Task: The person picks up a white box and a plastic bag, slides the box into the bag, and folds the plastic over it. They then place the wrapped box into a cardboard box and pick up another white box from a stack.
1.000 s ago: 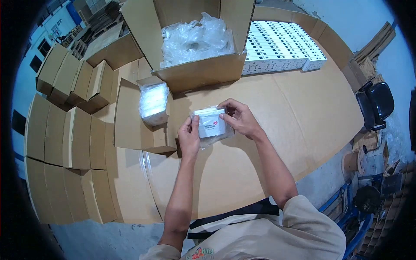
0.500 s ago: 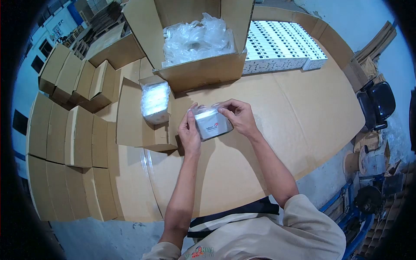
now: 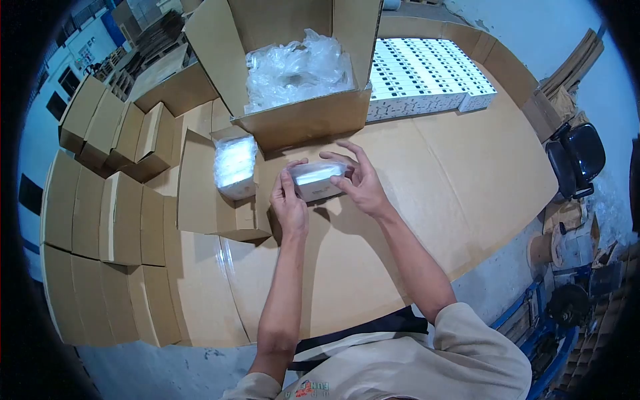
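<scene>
Between my hands is a small white box [image 3: 319, 189] in a clear plastic bag, tilted so that its shiny top edge shows. My left hand [image 3: 291, 203] is closed on its left end, thumb in front. At the right end my right hand [image 3: 362, 183] pinches the wrapped box with the thumb, its upper fingers raised and apart behind. Just left of my left hand stands an open carton [image 3: 203, 210], which contains a stack of plastic-wrapped white boxes [image 3: 235, 167].
A large open carton [image 3: 310, 120] full of clear plastic bags [image 3: 300, 70] stands behind my hands. Rows of white boxes [image 3: 430, 73] lie at the back right. Several closed brown cartons [image 3: 123, 210] are stacked at the left. A black chair [image 3: 577, 160] is beyond the table's right edge.
The wrapped box has tipped, so its printed front shows less and its top edge more. My right hand's upper fingers have lifted and spread. The view has shifted slightly.
</scene>
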{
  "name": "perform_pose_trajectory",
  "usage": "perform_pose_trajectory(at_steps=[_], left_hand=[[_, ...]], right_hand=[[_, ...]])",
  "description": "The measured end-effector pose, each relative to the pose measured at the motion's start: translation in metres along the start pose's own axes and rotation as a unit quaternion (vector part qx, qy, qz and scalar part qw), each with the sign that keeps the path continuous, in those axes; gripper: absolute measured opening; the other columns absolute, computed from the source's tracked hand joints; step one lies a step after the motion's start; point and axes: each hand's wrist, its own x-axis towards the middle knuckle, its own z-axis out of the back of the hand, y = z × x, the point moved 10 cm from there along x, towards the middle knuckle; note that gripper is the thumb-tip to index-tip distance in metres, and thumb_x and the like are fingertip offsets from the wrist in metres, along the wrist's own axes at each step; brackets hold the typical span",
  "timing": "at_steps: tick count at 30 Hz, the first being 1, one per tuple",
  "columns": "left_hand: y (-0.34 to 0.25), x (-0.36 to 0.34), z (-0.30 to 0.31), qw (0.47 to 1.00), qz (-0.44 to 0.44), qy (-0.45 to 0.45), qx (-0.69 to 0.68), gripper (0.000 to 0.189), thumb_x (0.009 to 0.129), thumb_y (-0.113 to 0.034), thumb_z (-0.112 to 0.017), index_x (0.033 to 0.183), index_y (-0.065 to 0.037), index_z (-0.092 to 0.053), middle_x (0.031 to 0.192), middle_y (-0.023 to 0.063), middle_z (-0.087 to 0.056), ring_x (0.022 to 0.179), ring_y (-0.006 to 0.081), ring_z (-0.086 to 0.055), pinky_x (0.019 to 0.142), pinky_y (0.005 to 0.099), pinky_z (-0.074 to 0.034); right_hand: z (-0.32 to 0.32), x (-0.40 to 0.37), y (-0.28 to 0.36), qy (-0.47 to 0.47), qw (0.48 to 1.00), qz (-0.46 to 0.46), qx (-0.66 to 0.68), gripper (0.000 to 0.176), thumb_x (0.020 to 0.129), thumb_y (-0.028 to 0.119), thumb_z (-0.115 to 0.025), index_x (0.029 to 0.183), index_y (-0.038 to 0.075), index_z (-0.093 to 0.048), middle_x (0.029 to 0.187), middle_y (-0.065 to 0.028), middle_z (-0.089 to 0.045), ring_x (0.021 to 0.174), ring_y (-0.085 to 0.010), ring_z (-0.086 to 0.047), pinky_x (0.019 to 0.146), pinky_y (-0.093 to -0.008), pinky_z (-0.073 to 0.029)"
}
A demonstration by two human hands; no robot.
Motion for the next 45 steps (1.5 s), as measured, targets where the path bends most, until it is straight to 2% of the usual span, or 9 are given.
perform_pose_trajectory(at_steps=[4, 10, 20, 26, 29, 34, 38, 41, 45], left_hand=[[0.003, 0.003, -0.001, 0.999, 0.028, 0.008, -0.040, 0.034, 0.110, -0.023, -0.053, 0.131, 0.001, -0.063, 0.130, 0.0138, -0.066, 0.123, 0.0196, -0.059, 0.108, 0.0361, -0.047], [0.000, -0.002, -0.011, 0.971, 0.065, 0.100, 0.206, 0.035, 0.096, -0.002, -0.072, 0.129, 0.001, -0.065, 0.127, 0.0108, -0.069, 0.116, 0.0175, -0.063, 0.101, 0.0320, -0.050], [-0.009, 0.002, -0.007, 0.977, 0.037, 0.097, 0.187, 0.005, 0.098, -0.005, -0.071, 0.101, -0.001, -0.068, 0.120, 0.0123, -0.072, 0.105, 0.0135, -0.065, 0.093, 0.0298, -0.052], [-0.011, 0.003, -0.004, 0.985, 0.021, 0.052, 0.164, 0.015, 0.099, -0.006, -0.070, 0.090, -0.004, -0.058, 0.118, 0.0148, -0.072, 0.103, 0.0130, -0.064, 0.093, 0.0289, -0.052], [-0.007, 0.005, 0.001, 0.986, 0.011, 0.032, 0.161, 0.019, 0.099, -0.007, -0.070, 0.089, -0.006, -0.054, 0.115, 0.0138, -0.073, 0.100, 0.0121, -0.064, 0.091, 0.0287, -0.052], [-0.004, 0.005, 0.006, 0.979, 0.017, 0.010, 0.204, 0.021, 0.098, -0.010, -0.072, 0.090, -0.007, -0.054, 0.104, 0.0083, -0.072, 0.093, 0.0094, -0.062, 0.084, 0.0274, -0.051], [0.003, 0.008, 0.011, 0.980, 0.036, -0.014, 0.194, 0.019, 0.097, -0.015, -0.075, 0.095, -0.006, -0.057, 0.097, 0.0038, -0.069, 0.089, 0.0084, -0.060, 0.080, 0.0261, -0.049], [0.007, 0.009, 0.012, 0.981, 0.039, -0.017, 0.187, 0.019, 0.098, -0.017, -0.075, 0.101, -0.006, -0.059, 0.096, 0.0023, -0.067, 0.088, 0.0084, -0.060, 0.080, 0.0254, -0.048], [0.002, 0.008, 0.008, 0.984, 0.025, -0.021, 0.177, 0.017, 0.097, -0.014, -0.074, 0.101, -0.005, -0.060, 0.095, 0.0029, -0.067, 0.086, 0.0070, -0.059, 0.076, 0.0241, -0.048]], right_hand=[[0.014, 0.001, -0.016, 0.008, 0.994, -0.039, -0.099, 0.052, 0.095, 0.000, -0.071, 0.142, 0.003, -0.051, 0.130, -0.0135, -0.065, 0.116, -0.0185, -0.064, 0.101, -0.0340, -0.053], [0.023, 0.002, -0.016, 0.021, 0.986, -0.043, -0.157, 0.028, 0.094, 0.002, -0.072, 0.122, 0.001, -0.068, 0.111, -0.0074, -0.072, 0.103, -0.0143, -0.067, 0.094, -0.0327, -0.055], [0.034, 0.003, -0.015, -0.009, 0.983, -0.059, -0.171, 0.007, 0.094, 0.004, -0.073, 0.099, -0.001, -0.072, 0.103, -0.0077, -0.076, 0.094, -0.0116, -0.067, 0.087, -0.0308, -0.055], [0.040, 0.005, -0.008, -0.045, 0.977, 0.015, -0.206, 0.014, 0.094, 0.010, -0.075, 0.087, 0.001, -0.066, 0.093, -0.0068, -0.074, 0.085, -0.0106, -0.065, 0.080, -0.0300, -0.054], [0.044, 0.005, -0.010, -0.058, 0.978, 0.021, -0.199, 0.017, 0.093, 0.011, -0.076, 0.086, 0.001, -0.065, 0.089, -0.0054, -0.073, 0.082, -0.0103, -0.064, 0.079, -0.0297, -0.054], [0.035, 0.004, 0.003, -0.055, 0.987, 0.016, -0.153, 0.008, 0.093, 0.003, -0.073, 0.098, -0.001, -0.067, 0.113, -0.0126, -0.072, 0.105, -0.0159, -0.066, 0.092, -0.0317, -0.053], [0.028, 0.003, 0.017, -0.003, 0.997, 0.049, -0.066, 0.020, 0.091, -0.002, -0.071, 0.111, 0.001, -0.073, 0.127, -0.0158, -0.068, 0.119, -0.0213, -0.064, 0.100, -0.0339, -0.052], [0.021, 0.000, 0.025, 0.069, 0.973, 0.101, -0.197, 0.024, 0.089, 0.002, -0.074, 0.113, 0.007, -0.078, 0.125, -0.0119, -0.071, 0.114, -0.0232, -0.066, 0.102, -0.0375, -0.050], [0.015, 0.000, 0.017, 0.074, 0.959, 0.000, -0.275, 0.025, 0.088, 0.002, -0.075, 0.113, 0.006, -0.079, 0.118, -0.0121, -0.074, 0.110, -0.0231, -0.068, 0.097, -0.0369, -0.054]])
